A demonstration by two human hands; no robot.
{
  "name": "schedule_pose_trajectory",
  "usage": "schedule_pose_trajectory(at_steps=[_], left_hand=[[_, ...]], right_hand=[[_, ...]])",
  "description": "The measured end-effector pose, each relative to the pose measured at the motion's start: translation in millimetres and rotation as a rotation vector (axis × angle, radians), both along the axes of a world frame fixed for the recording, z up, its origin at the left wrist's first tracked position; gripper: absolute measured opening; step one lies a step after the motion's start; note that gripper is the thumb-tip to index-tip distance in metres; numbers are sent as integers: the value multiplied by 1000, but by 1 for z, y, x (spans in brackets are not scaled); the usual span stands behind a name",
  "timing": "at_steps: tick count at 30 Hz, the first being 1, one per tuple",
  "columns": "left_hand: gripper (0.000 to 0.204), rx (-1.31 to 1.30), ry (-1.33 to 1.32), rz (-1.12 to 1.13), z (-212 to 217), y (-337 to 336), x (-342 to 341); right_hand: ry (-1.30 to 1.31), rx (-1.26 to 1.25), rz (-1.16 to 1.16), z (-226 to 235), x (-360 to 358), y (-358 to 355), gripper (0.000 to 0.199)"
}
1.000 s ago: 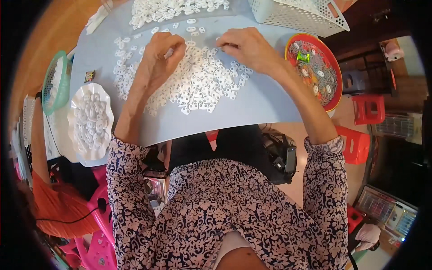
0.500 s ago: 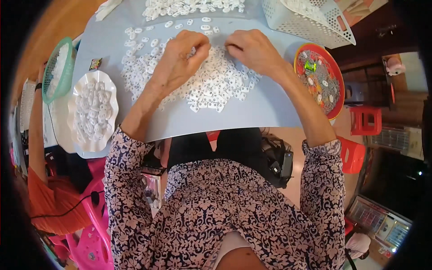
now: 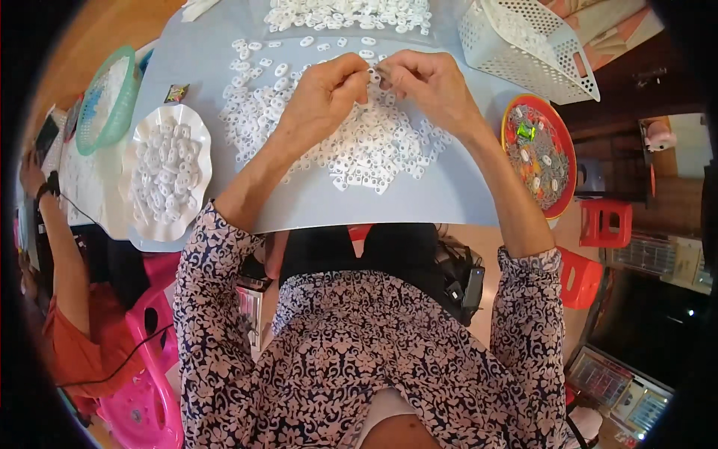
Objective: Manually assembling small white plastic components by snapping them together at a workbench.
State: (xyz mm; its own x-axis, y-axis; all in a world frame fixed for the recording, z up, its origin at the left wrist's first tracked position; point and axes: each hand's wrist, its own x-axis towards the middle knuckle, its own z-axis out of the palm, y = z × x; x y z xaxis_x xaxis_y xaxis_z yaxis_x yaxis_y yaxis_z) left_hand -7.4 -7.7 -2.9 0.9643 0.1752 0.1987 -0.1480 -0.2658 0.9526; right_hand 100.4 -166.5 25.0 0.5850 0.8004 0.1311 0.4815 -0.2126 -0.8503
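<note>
A spread of small white plastic two-hole pieces (image 3: 366, 161) lies on the pale blue-grey table (image 3: 314, 209). Above its far part my left hand (image 3: 325, 97) is closed in a pinch, with a small white two-hole piece (image 3: 375, 75) at its fingertips. Close on the other side, my right hand (image 3: 434, 88) is closed too, its thumb and forefinger meeting at the same piece. Something small and greyish shows at the right fingertips, too small to name. Larger white oval pieces (image 3: 281, 69) lie along the far left of the spread.
Left stands a scalloped white dish (image 3: 203, 138) of oval pieces, beyond it a green basket (image 3: 127, 112). A red bowl (image 3: 572, 161) with small grey parts and a green wrapper (image 3: 526, 132) sits right. A white perforated basket (image 3: 479, 49) stands far right. Another person's arm (image 3: 66, 262) is left.
Both hands have come closer together, my right hand moving in toward the left, and a white piece now shows between their fingertips. The view has shifted slightly.
</note>
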Motion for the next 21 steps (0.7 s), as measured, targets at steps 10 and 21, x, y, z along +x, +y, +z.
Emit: schedule_pose_trajectory(at_steps=[10, 21], left_hand=[[26, -554, 134, -87, 2, 7, 3], [14, -943, 129, -340, -9, 10, 9]], right_hand=[[-268, 218, 34, 3, -5, 7, 9], [-244, 301, 12, -7, -10, 1, 15]])
